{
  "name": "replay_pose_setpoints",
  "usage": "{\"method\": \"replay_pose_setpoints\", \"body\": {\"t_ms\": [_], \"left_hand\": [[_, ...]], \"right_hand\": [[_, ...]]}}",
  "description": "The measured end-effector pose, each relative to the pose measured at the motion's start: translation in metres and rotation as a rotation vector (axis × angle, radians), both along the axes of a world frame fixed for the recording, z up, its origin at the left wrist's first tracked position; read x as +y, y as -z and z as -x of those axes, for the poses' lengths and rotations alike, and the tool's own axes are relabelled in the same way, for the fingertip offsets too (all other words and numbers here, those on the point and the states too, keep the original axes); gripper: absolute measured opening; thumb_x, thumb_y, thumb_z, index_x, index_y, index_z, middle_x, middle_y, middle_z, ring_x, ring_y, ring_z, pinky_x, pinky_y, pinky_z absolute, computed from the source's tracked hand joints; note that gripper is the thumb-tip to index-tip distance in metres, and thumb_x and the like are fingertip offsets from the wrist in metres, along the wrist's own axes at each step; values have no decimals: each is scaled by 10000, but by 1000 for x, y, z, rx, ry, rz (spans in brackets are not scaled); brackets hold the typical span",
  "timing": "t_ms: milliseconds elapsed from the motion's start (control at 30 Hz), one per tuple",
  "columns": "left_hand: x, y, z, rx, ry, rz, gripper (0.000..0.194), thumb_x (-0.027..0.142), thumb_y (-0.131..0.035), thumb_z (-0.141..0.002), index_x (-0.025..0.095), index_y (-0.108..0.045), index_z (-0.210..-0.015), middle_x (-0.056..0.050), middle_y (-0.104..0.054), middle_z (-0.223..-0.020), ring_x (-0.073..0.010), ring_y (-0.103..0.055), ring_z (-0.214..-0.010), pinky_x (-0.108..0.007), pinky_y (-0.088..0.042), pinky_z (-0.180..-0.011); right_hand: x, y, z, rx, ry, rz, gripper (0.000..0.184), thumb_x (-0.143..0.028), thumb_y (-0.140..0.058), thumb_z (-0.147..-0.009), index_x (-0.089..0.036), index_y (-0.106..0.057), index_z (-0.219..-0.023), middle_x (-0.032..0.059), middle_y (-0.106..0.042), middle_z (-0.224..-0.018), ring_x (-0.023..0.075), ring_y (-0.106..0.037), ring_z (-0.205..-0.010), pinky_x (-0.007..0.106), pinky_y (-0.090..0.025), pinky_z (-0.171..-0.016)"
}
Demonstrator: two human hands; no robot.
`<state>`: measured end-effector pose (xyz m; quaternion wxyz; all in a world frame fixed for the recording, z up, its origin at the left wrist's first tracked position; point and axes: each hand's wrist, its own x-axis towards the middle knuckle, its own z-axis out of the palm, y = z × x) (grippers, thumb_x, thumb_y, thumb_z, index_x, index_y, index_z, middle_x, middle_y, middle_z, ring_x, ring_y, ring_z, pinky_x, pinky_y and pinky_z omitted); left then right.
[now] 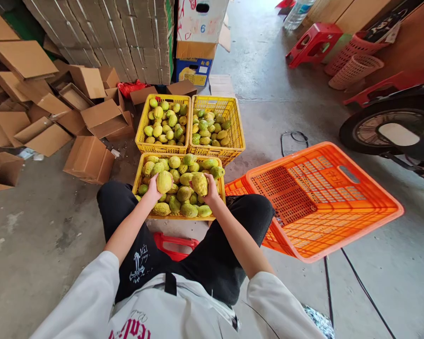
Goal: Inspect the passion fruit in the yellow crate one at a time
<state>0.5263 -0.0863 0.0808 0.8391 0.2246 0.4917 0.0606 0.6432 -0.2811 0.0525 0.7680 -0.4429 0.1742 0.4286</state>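
Observation:
My left hand [153, 189] is closed around a smooth, rounded yellow-green citrus fruit [164, 182]. In my right hand [211, 189] sits a second citrus fruit [199, 184], bumpier and more yellow. Both are held up over the near yellow crate [140, 175], which is heaped with similar fruits in green and yellow. Behind it stand two more yellow crates side by side. The back left crate [140, 142] is well filled with fruits. Fewer lie in the back right crate [238, 126], and its far inner wall shows.
An orange crate [360, 188] stands tilted at my right, by a motorbike wheel [385, 120]. Small cardboard boxes [88, 160] lie piled at the left, before stacked flat cardboard [127, 42]. A red stool [314, 44] and pink baskets [356, 70] are at the far right. Cables [367, 292] cross the floor.

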Motion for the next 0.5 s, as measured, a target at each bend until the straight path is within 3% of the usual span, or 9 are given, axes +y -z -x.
{"method": "replay_pose_setpoints", "body": {"t_ms": [133, 233, 333, 500], "left_hand": [[-3, -9, -2, 39, -14, 41, 506, 517, -651, -1235, 199, -836, -1584, -179, -954, -1154, -410, -978, -1055, -530, -841, -923], [-2, -8, -2, 54, 3, 39, 421, 530, -784, -1217, 188, -841, -1456, -134, -912, -1013, -358, -954, -926, -460, -829, -851], [0, -3, -2, 72, 29, 20, 276, 399, -926, -1157, 203, -836, -1330, -76, -864, -911, -304, -926, -847, -379, -799, -813], [2, 1, -1, 83, 50, 24, 297, 359, -949, -1118, 193, -838, -1337, -74, -862, -916, -280, -887, -801, -363, -782, -778]], "right_hand": [[1, -1, 0, 13, -2, -3, 591, -650, -1047, -820, -358, -601, -1076, 86, -889, -1084, 450, -950, -1234, 580, -885, -838], [3, 2, 0, 4, 17, 16, 623, -677, -1069, -845, -357, -582, -1067, 67, -879, -1038, 413, -957, -1151, 525, -873, -783], [4, 7, -2, 18, 58, 21, 617, -657, -1078, -845, -356, -579, -1046, 52, -877, -1005, 397, -957, -1095, 511, -869, -764], [3, 17, -2, 55, 60, 16, 509, -671, -1020, -879, -346, -687, -1085, 65, -883, -990, 402, -952, -1047, 544, -869, -787]]}}
